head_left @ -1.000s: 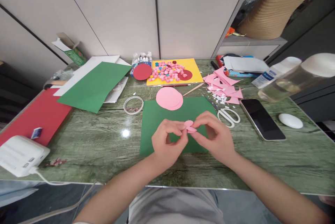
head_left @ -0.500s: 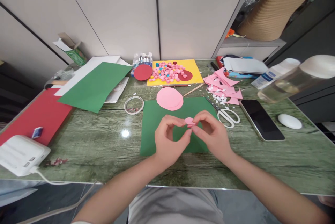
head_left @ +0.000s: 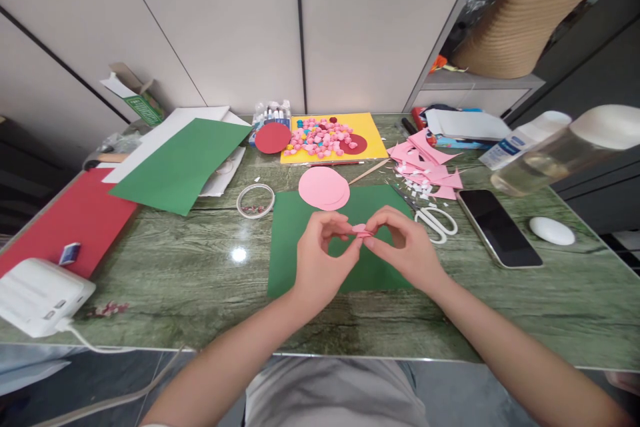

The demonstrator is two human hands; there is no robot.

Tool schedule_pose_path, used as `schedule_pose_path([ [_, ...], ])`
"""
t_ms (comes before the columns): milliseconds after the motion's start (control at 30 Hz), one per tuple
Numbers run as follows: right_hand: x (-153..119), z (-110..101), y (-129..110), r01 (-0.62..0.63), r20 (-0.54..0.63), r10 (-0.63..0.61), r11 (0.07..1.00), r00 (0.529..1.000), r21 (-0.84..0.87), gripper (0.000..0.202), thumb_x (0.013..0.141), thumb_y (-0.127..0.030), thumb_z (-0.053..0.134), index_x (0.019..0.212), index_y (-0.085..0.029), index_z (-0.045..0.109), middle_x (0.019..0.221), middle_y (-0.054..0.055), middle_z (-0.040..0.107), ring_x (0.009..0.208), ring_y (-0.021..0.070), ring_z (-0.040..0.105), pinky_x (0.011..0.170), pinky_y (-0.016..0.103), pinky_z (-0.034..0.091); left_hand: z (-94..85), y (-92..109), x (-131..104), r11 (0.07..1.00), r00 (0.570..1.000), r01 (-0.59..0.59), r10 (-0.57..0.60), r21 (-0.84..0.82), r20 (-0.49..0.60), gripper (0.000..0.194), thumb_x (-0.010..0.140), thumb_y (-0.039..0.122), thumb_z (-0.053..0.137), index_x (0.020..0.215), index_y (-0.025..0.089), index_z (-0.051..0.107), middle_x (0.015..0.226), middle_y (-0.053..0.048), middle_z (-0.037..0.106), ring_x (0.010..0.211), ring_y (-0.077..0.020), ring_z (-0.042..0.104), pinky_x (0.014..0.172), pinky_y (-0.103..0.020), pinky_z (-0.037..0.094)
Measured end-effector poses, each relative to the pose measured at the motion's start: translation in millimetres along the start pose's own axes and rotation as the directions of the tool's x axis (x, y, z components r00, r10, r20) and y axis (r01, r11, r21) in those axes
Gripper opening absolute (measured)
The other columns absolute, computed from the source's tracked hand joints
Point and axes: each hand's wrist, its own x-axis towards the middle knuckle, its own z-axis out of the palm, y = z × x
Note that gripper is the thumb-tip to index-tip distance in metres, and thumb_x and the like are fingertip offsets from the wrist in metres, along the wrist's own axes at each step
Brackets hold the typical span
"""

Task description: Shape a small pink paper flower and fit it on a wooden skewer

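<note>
Small pink paper pieces (head_left: 361,230) are pinched between both hands, above a green sheet (head_left: 295,260) on the table. My left hand (head_left: 326,255) grips them from the left with thumb and fingertips. From the right, my right hand (head_left: 404,246) pinches the same pieces. Just beyond my hands, overlapping pink paper circles (head_left: 324,188) lie partly on the green sheet. White-handled scissors (head_left: 436,223) rest at the sheet's right edge. How the small pieces are joined is too small to tell.
Pink and coloured balls (head_left: 320,138) lie on a yellow sheet (head_left: 373,130). Pink scraps (head_left: 425,160), a phone (head_left: 499,227) and a bottle (head_left: 545,154) are on the right. A tape roll (head_left: 255,202), red sheet (head_left: 65,214) and white charger (head_left: 43,294) are on the left.
The small pink pieces have tilted and show less of their top face. My left fingers have shifted and curled slightly; my right hand has moved up and left a little.
</note>
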Motion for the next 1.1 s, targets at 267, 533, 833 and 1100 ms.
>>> schedule_pose_path([
  [267, 4.0, -9.6, -2.0, 0.072, 0.089, -0.056, 0.979, 0.994, -0.188, 0.008, 0.075, -0.015, 0.061, 0.077, -0.021, 0.058, 0.076, 0.000, 0.055, 0.074, 0.0154, 0.054, 0.068, 0.028, 0.042, -6.2, 0.2, 3.7, 0.967, 0.991, -0.104, 0.081, 0.234, 0.104, 0.043, 0.070, 0.007, 0.064, 0.106, 0.023, 0.047, 0.087, 0.000, 0.062, 0.078, -0.0111, 0.061, 0.073, -0.026, 0.052],
  [533, 5.0, -11.9, -3.0, 0.085, 0.050, -0.077, 0.981, 0.996, -0.172, 0.005, 0.075, -0.020, 0.064, 0.076, -0.021, 0.059, 0.072, 0.000, 0.056, 0.069, 0.0157, 0.054, 0.064, 0.029, 0.043, -5.3, 1.3, 2.1, 0.998, 0.995, -0.038, 0.033, 0.058, 0.097, 0.041, 0.071, 0.007, 0.063, 0.106, 0.022, 0.046, 0.088, -0.003, 0.066, 0.081, -0.0134, 0.064, 0.079, -0.030, 0.053],
  [833, 5.2, -12.2, -3.2, 0.050, 0.055, -0.045, 0.995, 0.997, -0.090, 0.007, 0.075, -0.025, 0.065, 0.074, -0.021, 0.059, 0.072, 0.001, 0.056, 0.069, 0.0159, 0.054, 0.064, 0.028, 0.044, -5.1, 0.0, 1.2, 1.000, 0.997, -0.025, 0.026, -0.008, 0.075, 0.038, 0.072, 0.002, 0.058, 0.103, 0.021, 0.048, 0.088, -0.003, 0.067, 0.084, -0.0142, 0.065, 0.079, -0.030, 0.053],
  [1100, 2.9, -10.8, -6.4, 0.001, 0.046, 0.003, 0.995, 0.999, -0.100, 0.009, 0.076, -0.028, 0.063, 0.075, -0.020, 0.060, 0.074, 0.002, 0.064, 0.069, 0.0163, 0.059, 0.067, 0.029, 0.047, -4.4, -0.6, 0.0, 0.999, 0.996, -0.033, 0.031, 0.020, 0.078, 0.036, 0.071, 0.003, 0.058, 0.101, 0.021, 0.049, 0.089, -0.004, 0.068, 0.083, -0.0140, 0.066, 0.079, -0.031, 0.054],
])
